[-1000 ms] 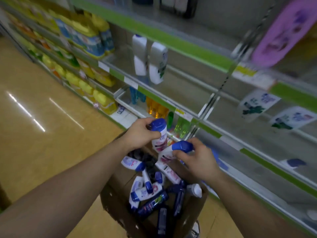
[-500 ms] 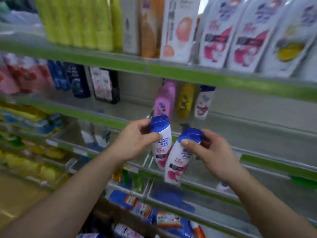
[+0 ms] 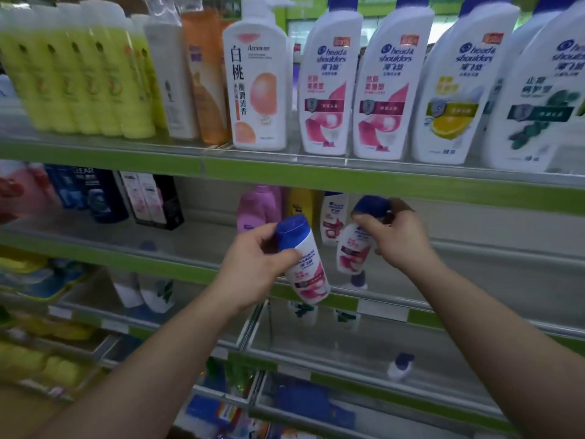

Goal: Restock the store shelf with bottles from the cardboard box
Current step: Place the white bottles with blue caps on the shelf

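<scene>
Bottles: the left bottle (image 3: 305, 264) and right bottle (image 3: 353, 248) have risen from the cardboard box to the middle shelf (image 3: 196, 239) front. Fingers of the left hand (image 3: 253, 267) and right hand (image 3: 395, 239) are clamped on one each. Placement is judged next.

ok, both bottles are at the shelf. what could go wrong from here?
1. The left hand holds the left bottle and the right hand the right bottle near the caps. The tilted bodies could slip from either grip.
2. The right bottle is close to the standing bottle and may knock it over.
3. The left bottle's base hangs in front of the shelf edge and might catch on it.
</scene>
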Demonstrator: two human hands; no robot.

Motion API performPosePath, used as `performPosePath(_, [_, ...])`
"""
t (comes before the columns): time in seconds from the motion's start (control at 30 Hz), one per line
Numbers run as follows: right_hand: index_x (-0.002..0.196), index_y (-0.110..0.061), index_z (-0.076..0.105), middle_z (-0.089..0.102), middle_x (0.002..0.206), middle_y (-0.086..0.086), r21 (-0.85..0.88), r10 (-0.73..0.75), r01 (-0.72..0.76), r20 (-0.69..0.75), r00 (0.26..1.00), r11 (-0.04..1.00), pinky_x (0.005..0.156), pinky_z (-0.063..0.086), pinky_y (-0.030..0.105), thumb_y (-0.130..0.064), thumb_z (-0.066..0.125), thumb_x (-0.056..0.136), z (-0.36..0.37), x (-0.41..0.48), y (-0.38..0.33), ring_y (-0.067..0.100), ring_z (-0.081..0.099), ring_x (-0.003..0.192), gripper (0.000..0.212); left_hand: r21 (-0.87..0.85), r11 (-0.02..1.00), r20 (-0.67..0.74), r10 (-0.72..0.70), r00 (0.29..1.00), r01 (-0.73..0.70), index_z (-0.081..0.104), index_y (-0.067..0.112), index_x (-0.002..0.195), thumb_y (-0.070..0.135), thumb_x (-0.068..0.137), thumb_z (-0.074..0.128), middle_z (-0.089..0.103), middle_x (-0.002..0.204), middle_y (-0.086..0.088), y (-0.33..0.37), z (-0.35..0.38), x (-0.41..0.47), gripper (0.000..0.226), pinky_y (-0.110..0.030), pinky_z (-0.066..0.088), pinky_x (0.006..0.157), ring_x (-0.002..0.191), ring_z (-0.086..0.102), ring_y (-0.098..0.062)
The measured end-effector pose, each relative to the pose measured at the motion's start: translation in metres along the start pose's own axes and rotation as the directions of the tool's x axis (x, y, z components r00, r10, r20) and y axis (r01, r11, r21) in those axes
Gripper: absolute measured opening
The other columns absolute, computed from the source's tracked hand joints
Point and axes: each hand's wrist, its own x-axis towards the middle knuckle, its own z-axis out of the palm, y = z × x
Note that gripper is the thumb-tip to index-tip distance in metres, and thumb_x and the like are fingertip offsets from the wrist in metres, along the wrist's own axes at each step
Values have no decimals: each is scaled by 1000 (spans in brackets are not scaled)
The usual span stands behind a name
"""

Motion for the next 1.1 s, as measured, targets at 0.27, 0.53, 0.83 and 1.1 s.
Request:
performPosePath(0.27, [107, -13, 72, 73, 110, 8, -367, 64, -32, 76, 995, 930, 77, 51, 32, -63, 62, 86, 51, 72, 5, 24, 65, 90, 55, 26, 999, -69, -24, 997, 26, 73, 24, 106, 1, 83, 72, 78, 96, 1, -6, -10, 11, 33, -44, 60, 85, 95, 73, -19])
performPosePath(0.53, [100, -8, 74, 73, 101, 9, -536, 68, 2, 111, 991, 844, 69, 44, 28, -68, 46, 92, 60, 79, 4, 22, 59, 78, 67, 32, 999, -81, -39, 996, 42, 73, 31, 99, 6, 81, 73, 78, 96, 2, -11, -20, 20, 30, -53, 58, 87, 94, 74, -20])
performPosePath(0.83, [91, -11, 74, 73, 94, 7, -519, 104, -2, 167, 980, 855, 72, 45, 29, -73, 46, 88, 58, 79, 4, 24, 66, 82, 68, 41, 999, -14, -16, 1000, 17, 68, 33, 100, 4, 85, 71, 76, 94, 9, -4, -7, 36, 32, -30, 61, 76, 87, 73, -6])
performPosePath(1.1, [120, -16, 63, 67, 106, -2, -106, 156, -150, 46, 987, 983, 71, 45, 27, -26, 74, 84, 35, 50, 18, 23, 63, 91, 38, 66, 998, 55, -20, 998, 16, 66, 23, 105, 3, 87, 71, 74, 106, 0, -5, 8, 61, 28, -36, 58, 87, 99, 71, -15])
